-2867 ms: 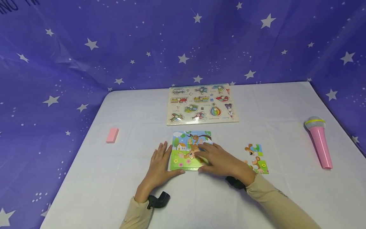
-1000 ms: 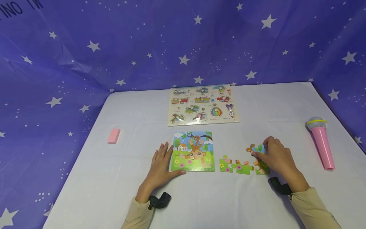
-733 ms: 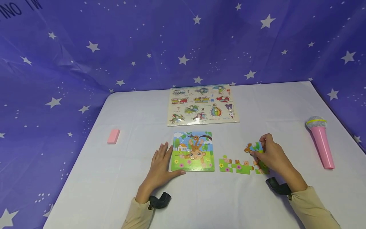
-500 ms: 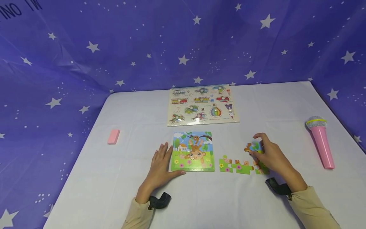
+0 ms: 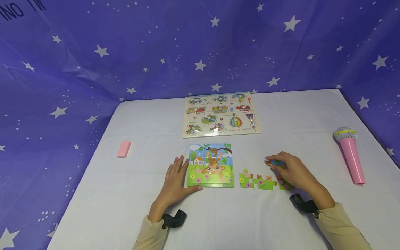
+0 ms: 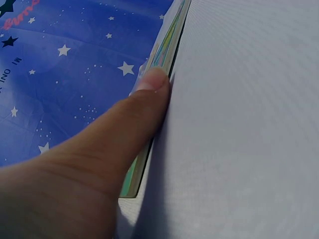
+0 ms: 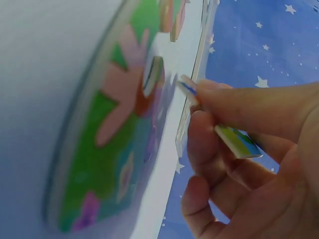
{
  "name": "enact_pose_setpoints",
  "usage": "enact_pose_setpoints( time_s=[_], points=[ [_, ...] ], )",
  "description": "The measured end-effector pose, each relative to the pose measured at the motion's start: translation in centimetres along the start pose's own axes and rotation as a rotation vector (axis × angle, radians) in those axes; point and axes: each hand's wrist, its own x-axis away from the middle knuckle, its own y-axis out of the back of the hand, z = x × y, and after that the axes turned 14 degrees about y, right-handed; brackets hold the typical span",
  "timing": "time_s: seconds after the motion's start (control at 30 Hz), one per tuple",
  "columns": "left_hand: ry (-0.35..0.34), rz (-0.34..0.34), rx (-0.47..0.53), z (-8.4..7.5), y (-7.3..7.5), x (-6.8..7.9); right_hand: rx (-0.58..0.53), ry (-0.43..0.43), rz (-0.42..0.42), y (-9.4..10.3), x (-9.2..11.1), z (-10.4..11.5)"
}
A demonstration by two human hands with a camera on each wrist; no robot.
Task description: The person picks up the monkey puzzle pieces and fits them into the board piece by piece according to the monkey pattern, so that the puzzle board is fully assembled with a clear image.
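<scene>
My left hand [image 5: 174, 182] rests on the white table against the left side of a monkey jigsaw puzzle [image 5: 210, 166] in its board. Its fingers are spread, and the left wrist view shows the thumb [image 6: 134, 107] touching the board's near edge [image 6: 132, 181]. To the right, my right hand [image 5: 292, 170] pinches a jigsaw piece [image 7: 239, 142] between thumb and fingers, raised off the table and partly covered. Below that hand lies another jigsaw piece [image 7: 107, 154], green with a pink paw. Two more loose pieces, a left one [image 5: 247, 180] and a right one [image 5: 265, 184], lie between hand and board.
A peg puzzle board with vehicles [image 5: 222, 116] lies behind the jigsaw. A pink block [image 5: 124, 149] is at the far left and a pink toy microphone [image 5: 350, 154] at the right. A purple starry cloth [image 5: 175, 45] hangs behind the table.
My right hand went from the puzzle to the loose pieces on the right and took hold of the upper jigsaw piece, now turned and lifted in its fingers. My left hand stays put.
</scene>
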Motion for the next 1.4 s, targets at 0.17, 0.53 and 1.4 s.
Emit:
enact_pose_setpoints(
  time_s=[0.17, 0.53, 1.4],
  points=[
    [0.0, 0.0, 0.002, 0.1, 0.0, 0.0, -0.05, -0.003, 0.001, 0.0, -0.1, 0.2],
    [-0.002, 0.001, 0.003, 0.1, -0.1, 0.0, 0.064, 0.098, -0.005, -0.6, -0.9, 1.4],
    [-0.004, 0.005, 0.007, 0.0, 0.2, 0.1, 0.118, 0.158, 0.064, -7.6, -7.9, 9.0]
  ],
)
